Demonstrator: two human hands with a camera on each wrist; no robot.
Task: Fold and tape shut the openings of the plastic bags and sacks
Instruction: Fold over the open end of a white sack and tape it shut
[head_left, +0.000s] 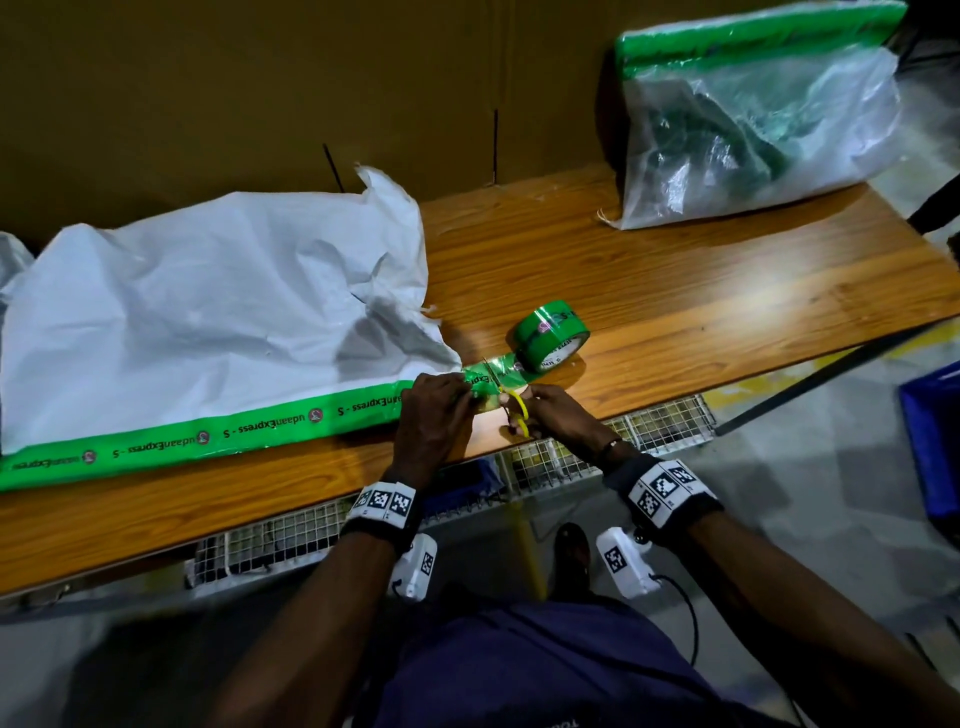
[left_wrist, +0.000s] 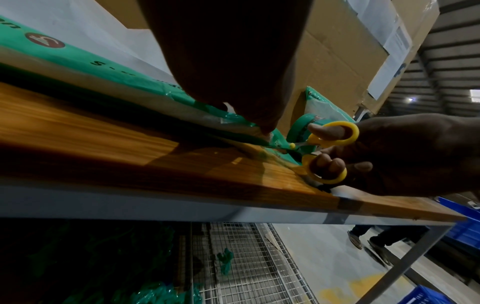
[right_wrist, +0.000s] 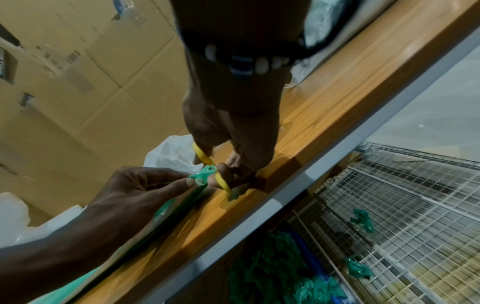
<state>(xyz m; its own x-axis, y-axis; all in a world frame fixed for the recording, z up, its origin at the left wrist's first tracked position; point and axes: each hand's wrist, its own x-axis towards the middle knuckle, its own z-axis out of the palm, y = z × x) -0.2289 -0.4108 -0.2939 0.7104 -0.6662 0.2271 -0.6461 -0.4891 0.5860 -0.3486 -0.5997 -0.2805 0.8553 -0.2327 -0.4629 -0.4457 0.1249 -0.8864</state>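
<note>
Gripping yellow scissors (head_left: 516, 413), right hand (head_left: 558, 415) sets blades across green tape (head_left: 491, 376) between roll (head_left: 551, 340) and white sack (head_left: 208, 312). Left hand (head_left: 434, 415) pinches tape at sack's taped edge on worktop (head_left: 675, 291).

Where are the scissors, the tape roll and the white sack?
scissors (left_wrist: 335, 131): left wrist view, upper yellow handle loop.
tape roll (head_left: 551, 340): head view, green outer side.
white sack (head_left: 208, 312): head view, crumpled middle.

The green tape strip (head_left: 208, 434) along the near edge of the white sack (head_left: 208, 312) reads "udaanExpress - S", repeated, with round logos between. Print on the tape roll (head_left: 551, 340) is too small to read.
</note>
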